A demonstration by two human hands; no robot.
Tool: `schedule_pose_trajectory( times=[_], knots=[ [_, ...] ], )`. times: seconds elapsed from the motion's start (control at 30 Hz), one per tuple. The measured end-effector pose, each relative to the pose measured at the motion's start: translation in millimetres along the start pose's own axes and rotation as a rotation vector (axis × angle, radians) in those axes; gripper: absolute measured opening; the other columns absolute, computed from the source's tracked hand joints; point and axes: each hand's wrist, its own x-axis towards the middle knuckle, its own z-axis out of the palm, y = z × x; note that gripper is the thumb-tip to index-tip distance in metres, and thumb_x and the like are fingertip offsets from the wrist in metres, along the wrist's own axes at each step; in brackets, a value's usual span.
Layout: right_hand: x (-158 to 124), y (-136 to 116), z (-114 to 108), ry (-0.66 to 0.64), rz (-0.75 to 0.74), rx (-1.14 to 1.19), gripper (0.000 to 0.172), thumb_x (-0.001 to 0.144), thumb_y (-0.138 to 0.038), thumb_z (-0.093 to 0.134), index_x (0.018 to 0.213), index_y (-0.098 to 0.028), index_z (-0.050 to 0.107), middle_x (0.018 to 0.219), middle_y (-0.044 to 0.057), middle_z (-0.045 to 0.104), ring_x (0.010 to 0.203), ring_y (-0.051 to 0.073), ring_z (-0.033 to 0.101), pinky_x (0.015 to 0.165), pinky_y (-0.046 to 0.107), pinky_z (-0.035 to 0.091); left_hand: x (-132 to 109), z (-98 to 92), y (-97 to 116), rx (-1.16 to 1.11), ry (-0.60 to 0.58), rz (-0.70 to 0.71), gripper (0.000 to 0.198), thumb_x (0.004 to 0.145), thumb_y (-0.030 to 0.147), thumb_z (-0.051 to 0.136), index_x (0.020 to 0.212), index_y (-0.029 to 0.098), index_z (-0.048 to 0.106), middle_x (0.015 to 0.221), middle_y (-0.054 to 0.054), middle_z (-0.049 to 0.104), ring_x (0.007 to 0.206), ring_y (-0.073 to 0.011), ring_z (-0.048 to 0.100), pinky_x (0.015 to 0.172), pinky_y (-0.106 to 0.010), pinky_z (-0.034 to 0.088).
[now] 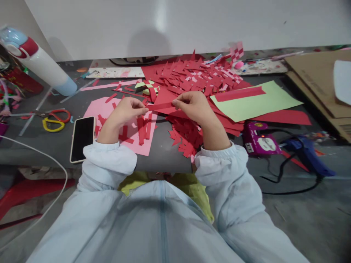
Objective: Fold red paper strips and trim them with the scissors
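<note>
A red paper strip is stretched level between my two hands. My left hand pinches its left end, above a pink sheet scattered with short red strips. My right hand pinches the other end between thumb and fingers. Behind and between the hands lies a large pile of cut red paper pieces, some in a red and pink check. To the right of my right hand, a light green sheet bears a wide red strip.
Left of my hands are a phone, scissors and a tall white bottle. A purple device, a blue glue gun with black cables and brown cardboard are at the right.
</note>
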Motion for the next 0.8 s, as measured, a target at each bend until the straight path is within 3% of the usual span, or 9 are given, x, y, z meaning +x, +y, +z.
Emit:
schedule_pose_trajectory(
  times=[0.13,0.27,0.63,0.8],
  knots=[
    [0.7,1.5,0.5,0.01,0.0,0.066,0.022,0.082,-0.034,0.058,0.079,-0.018,0.073,0.076,0.007,0.07,0.074,0.021,0.061,0.073,0.037,0.047,2.0,-0.1,-2.2,-0.038,-0.03,-0.029,0.014,0.066,0.029,0.074,0.067,0.018,0.064,0.063,0.0,0.061,0.058,-0.0113,0.051,0.059,-0.028,0.039],
    [0.6,0.7,1.3,0.024,0.002,0.085,0.024,0.083,-0.036,0.059,0.08,-0.018,0.073,0.078,0.008,0.072,0.076,0.021,0.063,0.074,0.036,0.048,1.6,0.6,-1.9,-0.075,-0.063,-0.039,0.022,0.064,0.034,0.077,0.068,0.018,0.063,0.068,-0.001,0.063,0.064,-0.0128,0.056,0.064,-0.029,0.043],
    [1.6,4.5,3.8,0.024,-0.028,0.133,0.029,0.081,-0.043,0.061,0.075,-0.017,0.071,0.072,0.007,0.07,0.07,0.019,0.06,0.069,0.034,0.046,-1.6,0.4,3.8,-0.169,0.046,0.016,0.027,0.071,0.04,0.075,0.065,0.018,0.06,0.06,0.0,0.058,0.058,-0.0104,0.053,0.063,-0.027,0.047],
    [2.2,6.8,5.0,0.032,-0.06,0.193,0.036,0.078,-0.05,0.065,0.067,-0.016,0.069,0.058,0.001,0.06,0.055,0.011,0.049,0.057,0.027,0.039,-3.3,0.9,6.7,-0.182,0.082,0.007,0.023,0.073,0.035,0.072,0.068,0.017,0.059,0.06,0.002,0.057,0.056,-0.0082,0.052,0.063,-0.024,0.048]
  ],
)
